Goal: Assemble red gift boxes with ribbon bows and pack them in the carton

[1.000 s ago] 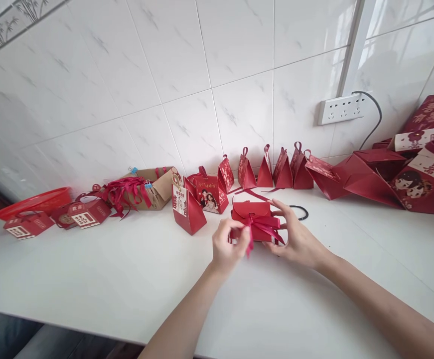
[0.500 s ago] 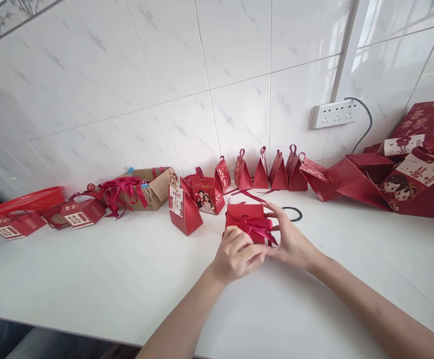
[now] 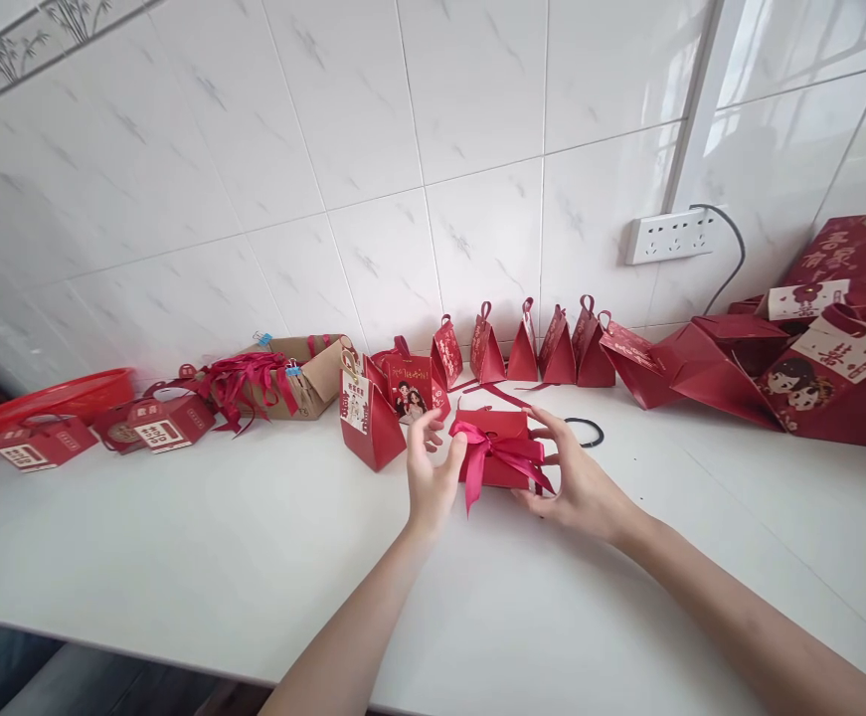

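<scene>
A small red gift box [image 3: 492,426] with a flap stands on the white table in front of me. Around its front runs a shiny crimson ribbon tied in a bow [image 3: 488,449], loops and tails hanging over the front. My right hand [image 3: 578,475] grips the box at its right side, fingers at the top edge and thumb low at the front. At the left edge is my left hand [image 3: 433,477], fingers apart and raised, thumb close to the ribbon; whether the thumb touches the box I cannot tell.
Left of the hands stands a triangular red box [image 3: 374,428]; several more with loop handles [image 3: 523,353] line the wall. A cardboard box [image 3: 305,383] holds crimson ribbons [image 3: 246,380]. A red basin [image 3: 60,396], a black loop [image 3: 586,432] and larger red boxes [image 3: 835,388] lie around.
My left hand has gone from pinching the ribbon, across the box's front, back to the left edge, fingers now apart. The bow is fully visible. My right hand keeps its grip.
</scene>
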`<state>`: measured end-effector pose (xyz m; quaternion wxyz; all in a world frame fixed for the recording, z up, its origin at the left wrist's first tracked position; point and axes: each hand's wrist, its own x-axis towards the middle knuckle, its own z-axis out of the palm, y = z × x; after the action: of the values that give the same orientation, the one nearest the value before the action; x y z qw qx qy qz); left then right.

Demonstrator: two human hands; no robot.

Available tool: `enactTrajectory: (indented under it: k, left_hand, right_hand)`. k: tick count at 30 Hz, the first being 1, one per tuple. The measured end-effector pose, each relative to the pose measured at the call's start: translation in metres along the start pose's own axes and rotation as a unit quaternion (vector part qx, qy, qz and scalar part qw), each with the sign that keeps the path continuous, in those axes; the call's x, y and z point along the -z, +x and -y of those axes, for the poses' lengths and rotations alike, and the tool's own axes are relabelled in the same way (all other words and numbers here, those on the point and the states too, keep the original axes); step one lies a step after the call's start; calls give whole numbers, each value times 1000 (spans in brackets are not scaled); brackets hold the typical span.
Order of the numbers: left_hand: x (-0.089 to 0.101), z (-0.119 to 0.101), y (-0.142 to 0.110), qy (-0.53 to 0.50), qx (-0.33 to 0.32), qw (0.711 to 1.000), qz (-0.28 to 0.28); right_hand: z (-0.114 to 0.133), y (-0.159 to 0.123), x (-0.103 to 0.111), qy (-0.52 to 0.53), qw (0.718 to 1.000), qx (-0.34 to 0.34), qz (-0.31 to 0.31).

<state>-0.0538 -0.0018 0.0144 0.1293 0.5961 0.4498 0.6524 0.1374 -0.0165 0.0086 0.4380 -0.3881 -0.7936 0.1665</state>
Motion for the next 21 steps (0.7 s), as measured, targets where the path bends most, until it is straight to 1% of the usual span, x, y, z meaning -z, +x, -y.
enactTrajectory:
  k: [2, 4, 5, 6, 8, 9, 10, 12, 16, 18, 20, 21]
  left_hand:
    - [1, -2, 2, 9, -38, 999, 25]
    - [3, -5, 1, 21, -108, 993, 32]
    - [3, -7, -1, 27, -153, 987, 39]
    - [3, -8, -2, 36, -206, 977, 50]
    - [2, -10, -5, 60, -314, 944, 81]
    - [2, -10, -7, 72, -353, 928, 94]
    - [1, -10, -8, 82, -377, 917, 103]
    - [0, -10, -10, 90, -382, 914, 108]
    - [-2, -10, -14, 79, -355, 927, 91]
    - [-4, -7, -16, 86, -357, 927, 76]
    - [-8, -2, -17, 101, -353, 928, 62]
    - [-10, 1, -18, 110, -348, 929, 61]
  right_hand:
    - [0, 0, 0, 1, 1000, 2, -2]
    - [0, 0, 0, 4, 1000, 3, -3]
    - [-1, 0, -1, 5, 1000, 2, -3]
    - [-1, 0, -1, 7, 1000, 2, -4]
    - [-3, 0, -1, 9, 1000, 4, -5]
    - [-3, 0, -2, 9, 1000, 6, -6]
    - [-4, 0, -2, 10, 1000, 10, -7]
    - [-4, 0, -3, 13, 1000, 11, -10]
    - [-8, -4, -4, 34, 999, -3, -27]
    - [-19, -6, -7, 52, 998, -20, -33]
    - [-35, -6, -13, 69, 996, -33, -42]
    - [-44, -7, -17, 73, 995, -23, -59]
